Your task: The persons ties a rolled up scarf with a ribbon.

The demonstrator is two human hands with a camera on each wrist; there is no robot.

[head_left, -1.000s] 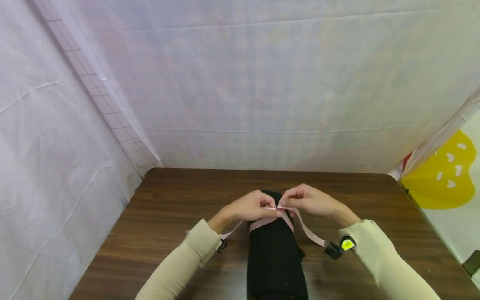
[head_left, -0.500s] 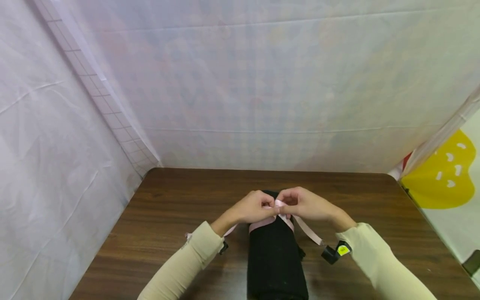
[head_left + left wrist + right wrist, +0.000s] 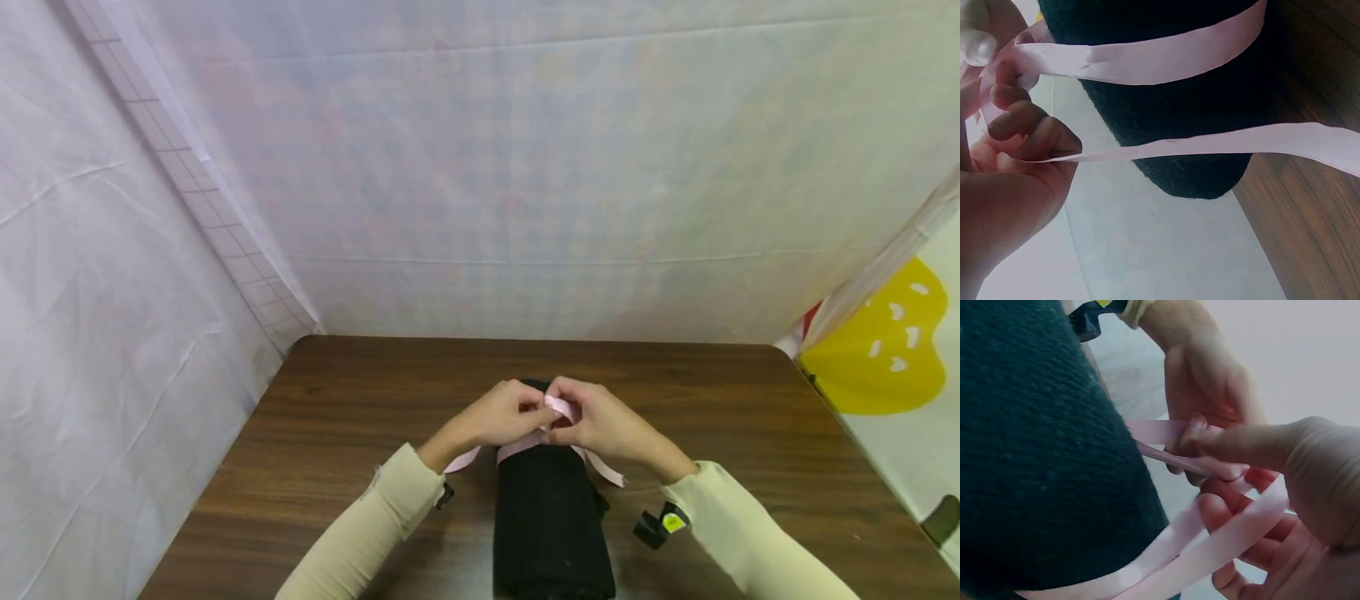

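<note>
A black knit roll [image 3: 551,508] lies lengthwise on the brown table [image 3: 352,400], its near end at the bottom edge of the head view and its far end under the hands. A pink ribbon [image 3: 517,450] runs across the roll near that far end, w/ both hands meeting right on top of it. Left hand [image 3: 498,415] sits just left of the roll's top, fingers curled and pinching the ribbon; in the left wrist view the curled fingers [image 3: 1019,119] hold a strand of ribbon [image 3: 1147,59] that wraps over the roll [image 3: 1185,119], and a second strand runs below it toward the table side. Right hand [image 3: 600,421] is touching the left, fingers curled too, thumb and fingers pinching a ribbon loop at the top of the roll; right wrist view shows the thumb pressed over the ribbon [image 3: 1210,540] against the fingers [image 3: 1222,512], close beside the roll [image 3: 1041,456]. One loose ribbon tail hangs off the roll's left side toward the left sleeve [image 3: 390,500], another off the right side, ending short of a small black clip w/ a yellow tag [image 3: 660,525] at the right sleeve. Room: bare table both sides of the roll, more to the left and beyond it up to the far edge. White sheets [image 3: 480,167] stand behind and left of the table; a yellow shape [image 3: 877,358] shows past the table's right edge.
</note>
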